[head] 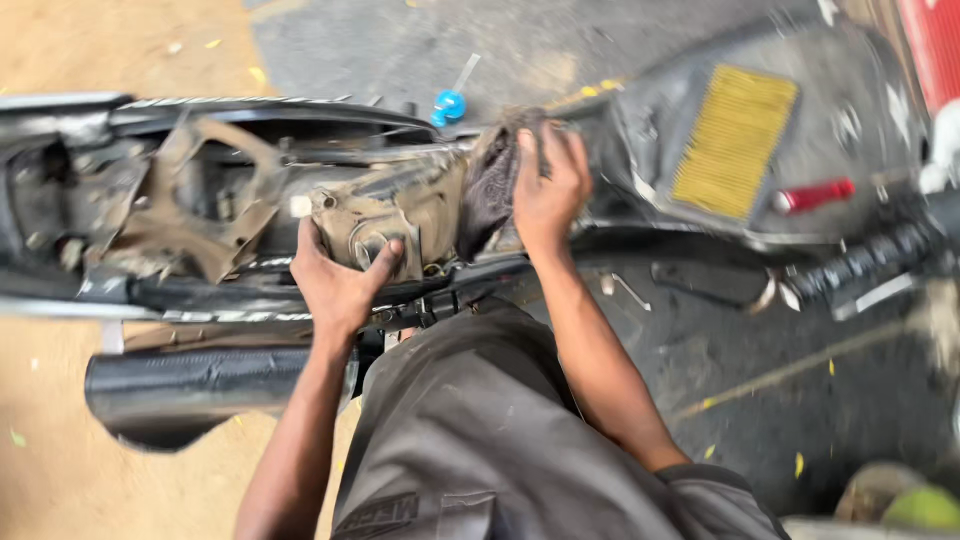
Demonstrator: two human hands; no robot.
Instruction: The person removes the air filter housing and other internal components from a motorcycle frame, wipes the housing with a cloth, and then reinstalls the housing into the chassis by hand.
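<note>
Head view, left hand point(340, 285): pressing on the dirt-caked housing point(385, 225) of the stripped motorcycle frame point(200, 200), fingers curled over a round fitting; closed grip.
Head view, right hand point(548, 185): clutching a dark rag point(492, 178), fingers wrapped tight, wiping against the housing's right end.
Risk, rag: it is bunching near frame edges and could snag or tear.
Risk, dirt: loosened grit could be falling into open recesses.
Risk, surroundings: yellow air filter point(735, 140) and blue-handled tool point(450, 103) are lying on the floor point(560, 40), exposed to debris.

rag point(492, 180) partly hidden under right hand point(548, 190); whole frame blurred.
</note>
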